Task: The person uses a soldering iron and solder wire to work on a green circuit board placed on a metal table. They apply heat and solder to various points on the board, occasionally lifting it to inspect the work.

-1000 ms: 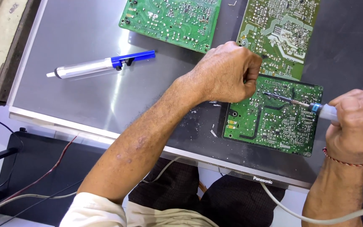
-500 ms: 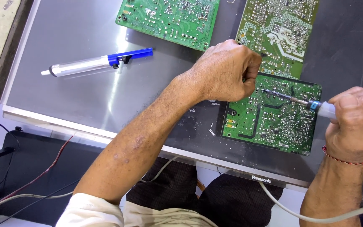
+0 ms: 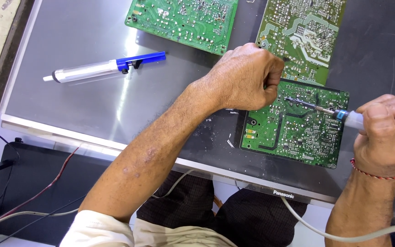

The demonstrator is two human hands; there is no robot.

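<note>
A green circuit board (image 3: 298, 137) lies solder side up on the grey back of a flat panel (image 3: 69, 105). My left hand (image 3: 248, 77) is curled into a fist at the board's upper left corner, and I cannot see anything between its fingers. My right hand (image 3: 380, 137) grips a soldering iron (image 3: 357, 120) by its pale handle. The iron's thin metal tip rests on the upper middle of the board, just right of my left fist.
Two more green circuit boards (image 3: 184, 20) (image 3: 305, 32) lie further back on the panel. A desoldering pump (image 3: 101, 68) with a blue plunger lies at the left. The iron's grey cable (image 3: 344, 235) trails off below. Red and grey wires (image 3: 33, 196) cross a dark surface at the lower left.
The view has drifted a little. My left fist stays at the board's corner, and the iron's tip stays on the board.
</note>
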